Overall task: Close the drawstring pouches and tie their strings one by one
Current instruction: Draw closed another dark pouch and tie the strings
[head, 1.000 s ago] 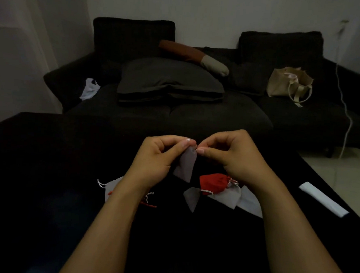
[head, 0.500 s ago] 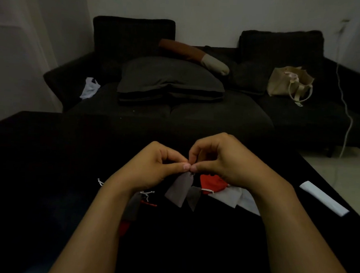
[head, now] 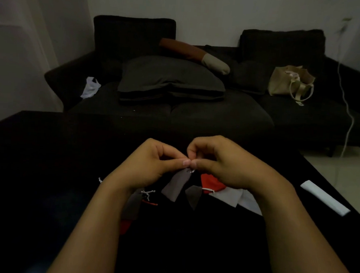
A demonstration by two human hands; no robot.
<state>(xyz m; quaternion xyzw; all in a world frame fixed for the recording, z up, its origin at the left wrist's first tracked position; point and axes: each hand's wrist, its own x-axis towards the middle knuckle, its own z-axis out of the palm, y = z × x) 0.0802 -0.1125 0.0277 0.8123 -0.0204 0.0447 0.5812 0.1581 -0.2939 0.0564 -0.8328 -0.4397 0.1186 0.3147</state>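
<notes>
Dangling above the dark table [head: 46, 170], grey pouch [head: 175, 185] held by its string, pinched between left hand [head: 150, 166] and right hand [head: 221, 162] fingers.

A dim room is recorded. A dark sofa [head: 197, 114] is set against a pale wall [head: 203, 9] across the upper frame. A dark cushion [head: 170, 78] and a beige tote bag [head: 290, 83] are seen on it. Light floor tile [head: 341, 167] is visible at right.

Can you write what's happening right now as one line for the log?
step: tying string | left hand: pinches string | right hand: pinches string | grey pouch: hangs from fingers | red pouch: on table, waiting
</notes>
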